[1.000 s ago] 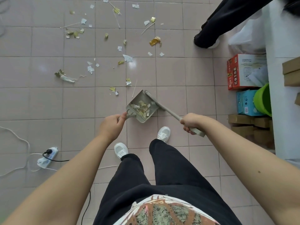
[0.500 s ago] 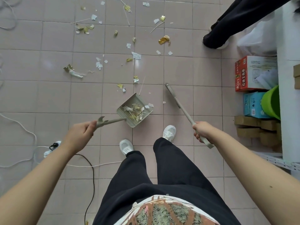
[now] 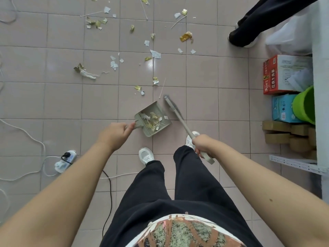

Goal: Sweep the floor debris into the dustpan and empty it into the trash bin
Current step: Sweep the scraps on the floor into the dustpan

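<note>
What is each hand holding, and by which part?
The left hand grips the dustpan by its short handle. The right hand grips the broom near the upper end of its shaft, with a short stub showing past the fist.

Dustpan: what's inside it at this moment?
Inside the dustpan lies a small heap of gold and white scraps, piled against its comb teeth. The pan's front part is bare. Whatever lies beneath the heap is covered, and the left hand hides most of the handle.

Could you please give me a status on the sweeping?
Left hand grips dustpan, right hand grips broom. Some scraps in dustpan, more scattered ahead. Power strip, cables on floor left.
</note>
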